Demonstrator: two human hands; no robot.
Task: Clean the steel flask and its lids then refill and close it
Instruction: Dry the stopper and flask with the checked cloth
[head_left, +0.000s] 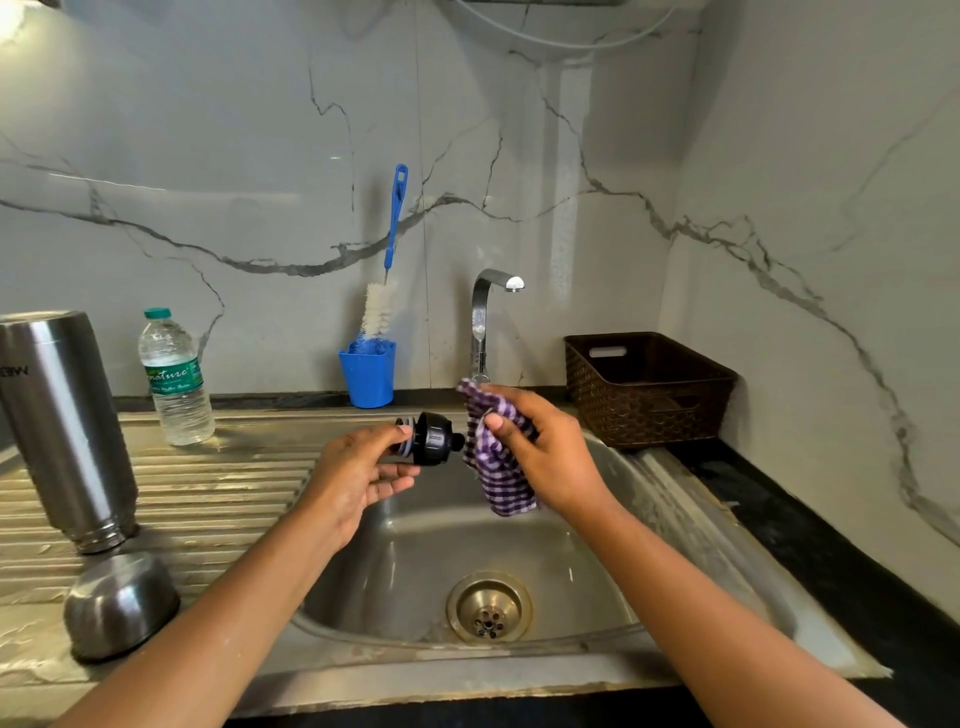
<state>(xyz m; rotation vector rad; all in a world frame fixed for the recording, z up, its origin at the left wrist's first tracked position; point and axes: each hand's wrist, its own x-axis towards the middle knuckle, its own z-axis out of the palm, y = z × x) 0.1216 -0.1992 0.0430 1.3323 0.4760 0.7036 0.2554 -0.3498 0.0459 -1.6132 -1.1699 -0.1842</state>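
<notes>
Drying seems to be the step in hand. The left hand (358, 467) pinches the black plastic stopper lid (434, 438) by its threaded end, thumb and fingertips curled round it, so the knob end points toward three o'clock and lies free for wiping. The right hand (540, 447) grips a bunched purple-and-white checked cloth (498, 478), just beside that knob, with the loose tail hanging down. Both are held above the stainless steel sink basin (415, 545) — probably so any drips fall into it.

At nine o'clock from the basin the tall steel flask (62, 426) stands mouth-down on the ribbed steel drainboard (218, 483), and the domed steel cup lid (120, 605) lies upturned at eight o'clock — both likely left to drain. A clear plastic water bottle (176, 379) with a green cap waits at ten o'clock, presumably for the refill. The chrome tap (480, 322) at twelve o'clock shows no running water.
</notes>
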